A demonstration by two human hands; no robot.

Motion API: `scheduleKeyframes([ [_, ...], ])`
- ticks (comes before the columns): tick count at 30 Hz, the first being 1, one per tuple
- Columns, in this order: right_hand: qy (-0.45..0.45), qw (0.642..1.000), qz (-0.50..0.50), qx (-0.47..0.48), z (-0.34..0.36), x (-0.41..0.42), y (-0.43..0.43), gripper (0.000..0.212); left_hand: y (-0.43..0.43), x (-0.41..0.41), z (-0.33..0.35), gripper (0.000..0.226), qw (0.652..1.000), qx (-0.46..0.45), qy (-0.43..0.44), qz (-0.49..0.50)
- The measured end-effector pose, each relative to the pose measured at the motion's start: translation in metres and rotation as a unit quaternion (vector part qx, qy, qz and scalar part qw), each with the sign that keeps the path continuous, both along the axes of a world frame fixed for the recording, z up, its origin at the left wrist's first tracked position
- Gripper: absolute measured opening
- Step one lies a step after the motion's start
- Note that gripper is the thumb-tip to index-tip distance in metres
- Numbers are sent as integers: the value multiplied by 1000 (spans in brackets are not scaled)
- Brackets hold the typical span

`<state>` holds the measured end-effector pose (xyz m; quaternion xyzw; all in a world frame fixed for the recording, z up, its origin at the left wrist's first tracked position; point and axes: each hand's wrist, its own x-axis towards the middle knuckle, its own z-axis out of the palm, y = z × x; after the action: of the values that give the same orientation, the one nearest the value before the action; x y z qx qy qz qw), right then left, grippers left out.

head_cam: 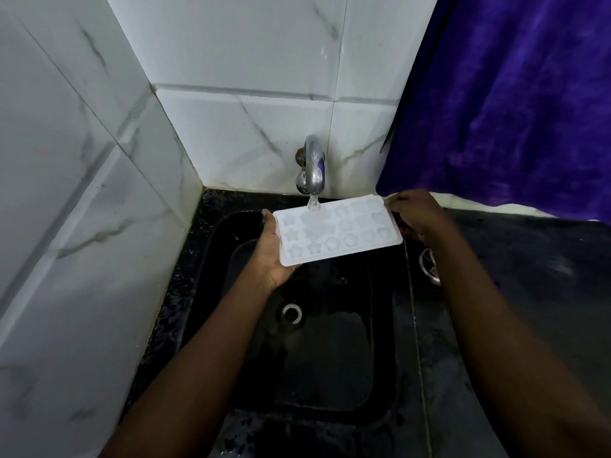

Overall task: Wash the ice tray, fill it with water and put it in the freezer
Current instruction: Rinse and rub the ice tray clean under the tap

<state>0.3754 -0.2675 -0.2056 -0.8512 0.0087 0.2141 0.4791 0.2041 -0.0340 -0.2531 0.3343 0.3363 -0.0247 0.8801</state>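
A white ice tray (350, 234) with star-shaped and other moulded cells is held level over the black sink (330, 365). My left hand (272, 252) supports its left end from beneath, thumb at the far corner. My right hand (418, 216) pinches its right end. A chrome tap (313, 166) comes out of the tiled back wall, and a stream of water (313, 203) falls from it onto the tray's far edge, left of centre.
White marble-look tiles cover the left and back walls. A purple cloth (509, 104) hangs at the right. The black stone counter (529, 259) runs right of the sink, with a small metal bowl (429, 264) on it. The sink drain (291, 314) lies below the tray.
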Motion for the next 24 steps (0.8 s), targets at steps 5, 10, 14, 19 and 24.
scheduleKeyframes([
  [5, 12, 999, 9, 33, -1, 0, 22, 9, 22, -7, 6, 95, 1000, 19, -10, 15],
  [10, 25, 997, 18, 64, -2, -7, 43, 7, 41, -21, 4, 94, 999, 31, -2, 34],
  [14, 50, 995, 34, 83, -4, -17, 61, 7, 56, -37, -4, 92, 999, 20, -12, 42],
  [19, 60, 992, 60, 91, -8, -29, 81, 3, 74, -55, -16, 91, 998, 7, -26, 55],
  [24, 95, 988, 87, 90, -14, -36, 92, 7, 82, -73, -27, 89, 997, 4, -32, 66],
])
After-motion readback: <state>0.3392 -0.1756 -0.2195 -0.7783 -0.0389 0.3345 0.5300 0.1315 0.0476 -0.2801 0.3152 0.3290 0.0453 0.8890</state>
